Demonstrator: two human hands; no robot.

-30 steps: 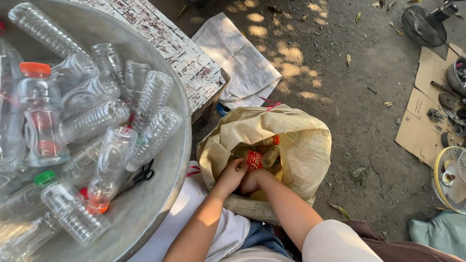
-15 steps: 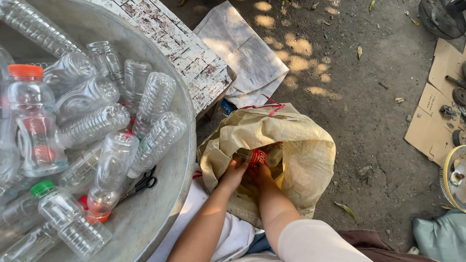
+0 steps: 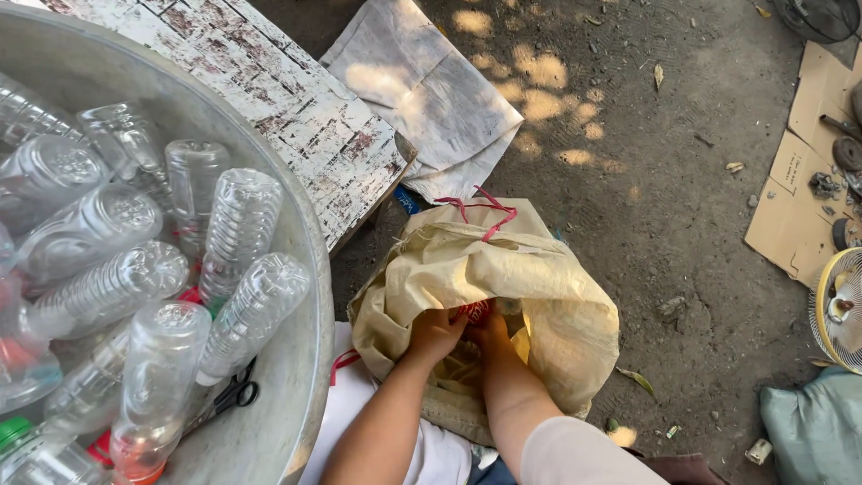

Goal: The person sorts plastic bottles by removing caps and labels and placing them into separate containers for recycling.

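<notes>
Both of my hands reach into the mouth of a tan woven sack (image 3: pixel 539 278) that stands on the dirt ground between my knees. My left hand (image 3: pixel 435 334) grips the sack's folded rim on the left. My right hand (image 3: pixel 492 339) is deeper inside, its fingers partly hidden under the fabric. A small patch of a red thing (image 3: pixel 473 312) shows between the two hands inside the sack; which hand holds it I cannot tell. A red string (image 3: pixel 489 214) hangs from the sack's top.
A large metal basin (image 3: pixel 296 296) on the left holds several clear plastic bottles (image 3: pixel 242 216) and black scissors (image 3: pixel 232 395). It rests on a worn white wooden board (image 3: pixel 296 108). A grey sack (image 3: pixel 431 90) lies on the ground behind; cardboard (image 3: pixel 790 198) and a fan grille (image 3: pixel 840 310) lie at right.
My hands have pushed deeper into the sack, and the red thing is now mostly hidden by the fabric. The camera has moved closer and to the right.
</notes>
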